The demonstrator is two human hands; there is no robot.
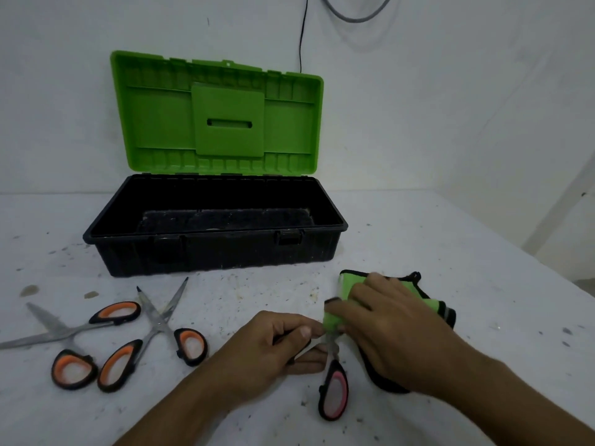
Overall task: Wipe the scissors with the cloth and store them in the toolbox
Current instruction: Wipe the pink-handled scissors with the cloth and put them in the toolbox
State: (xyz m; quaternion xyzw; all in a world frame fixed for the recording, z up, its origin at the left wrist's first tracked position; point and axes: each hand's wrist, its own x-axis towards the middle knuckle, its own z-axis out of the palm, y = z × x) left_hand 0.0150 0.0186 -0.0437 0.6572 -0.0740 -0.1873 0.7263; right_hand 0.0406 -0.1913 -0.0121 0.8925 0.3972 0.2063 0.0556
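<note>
Pink-handled scissors [333,392], front of the white speckled surface [434,239]: one black loop with pink lining shows, the blades are hidden inside the green cloth [344,284], and the other loop is covered by the left hand [273,344], which pinches the shank. The right hand [389,323], blurred, grips the cloth folded round the blades. The toolbox [212,252], black with its green lid raised, stands behind; two orange-handled scissors [66,331] [158,320] lie open at left.

White speckled tabletop [418,239] meets a plain white wall [64,107] behind it; above the tabletop hangs a thin black cable [302,33], and a grey loop [354,19], perhaps hose.
</note>
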